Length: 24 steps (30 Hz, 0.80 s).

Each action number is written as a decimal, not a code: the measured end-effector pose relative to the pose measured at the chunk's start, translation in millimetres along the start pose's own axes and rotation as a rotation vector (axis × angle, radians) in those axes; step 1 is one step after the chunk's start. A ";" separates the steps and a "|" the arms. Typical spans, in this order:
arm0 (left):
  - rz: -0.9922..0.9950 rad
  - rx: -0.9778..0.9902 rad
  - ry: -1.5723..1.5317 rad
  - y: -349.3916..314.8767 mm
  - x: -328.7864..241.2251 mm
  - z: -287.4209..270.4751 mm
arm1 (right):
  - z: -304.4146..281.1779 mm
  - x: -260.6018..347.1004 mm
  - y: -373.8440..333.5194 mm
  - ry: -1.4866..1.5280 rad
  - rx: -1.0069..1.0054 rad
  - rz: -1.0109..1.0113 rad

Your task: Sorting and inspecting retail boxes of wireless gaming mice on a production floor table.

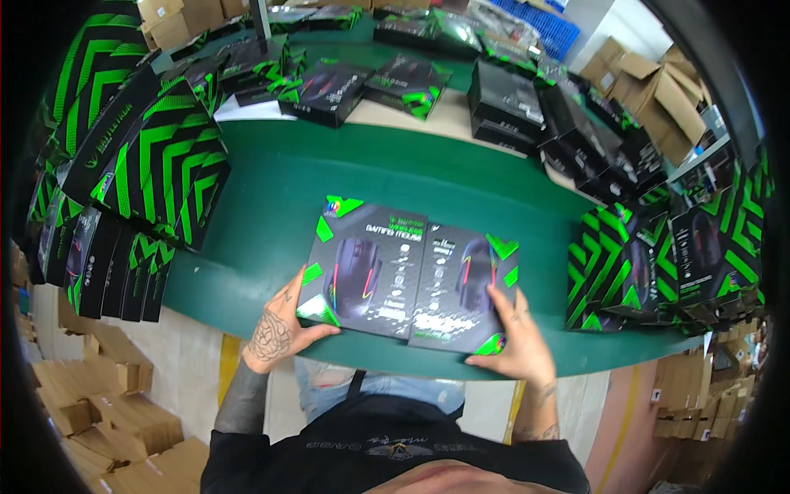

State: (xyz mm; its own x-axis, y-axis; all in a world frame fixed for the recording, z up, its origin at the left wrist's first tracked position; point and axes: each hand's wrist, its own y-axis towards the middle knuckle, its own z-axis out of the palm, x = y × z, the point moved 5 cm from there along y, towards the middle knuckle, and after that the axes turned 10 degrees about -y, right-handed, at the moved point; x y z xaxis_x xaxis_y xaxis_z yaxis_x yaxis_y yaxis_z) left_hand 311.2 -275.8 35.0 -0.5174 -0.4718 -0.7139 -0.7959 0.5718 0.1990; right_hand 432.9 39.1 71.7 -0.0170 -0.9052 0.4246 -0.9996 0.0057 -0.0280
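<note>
Two black-and-green boxes printed with a computer mouse lie side by side on the green table point(271, 198). My left hand point(276, 329) grips the near left corner of the left box point(358, 267). My right hand point(514, 337) holds the near right edge of the right box point(461, 288). The two boxes touch along their long sides, close to the table's near edge.
Stacks of the same black-and-green boxes stand at the left point(156, 156), at the right point(658, 255) and along the far side point(502, 103). Brown cardboard cartons sit at the far right point(658, 86) and on the floor at lower left point(99, 403).
</note>
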 end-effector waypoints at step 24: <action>0.107 -0.083 0.304 95.9 59.1 -3.8 | 28.1 -23.1 158.5 0.298 -0.296 -0.136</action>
State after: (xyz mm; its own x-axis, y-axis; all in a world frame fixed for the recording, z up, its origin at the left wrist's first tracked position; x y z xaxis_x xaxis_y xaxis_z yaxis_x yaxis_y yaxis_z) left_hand 203.1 -251.3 14.5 -0.6594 -0.5977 -0.4560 -0.7486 0.5779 0.3250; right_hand 275.5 49.0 32.1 0.1531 -0.7444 0.6500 -0.9558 0.0555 0.2886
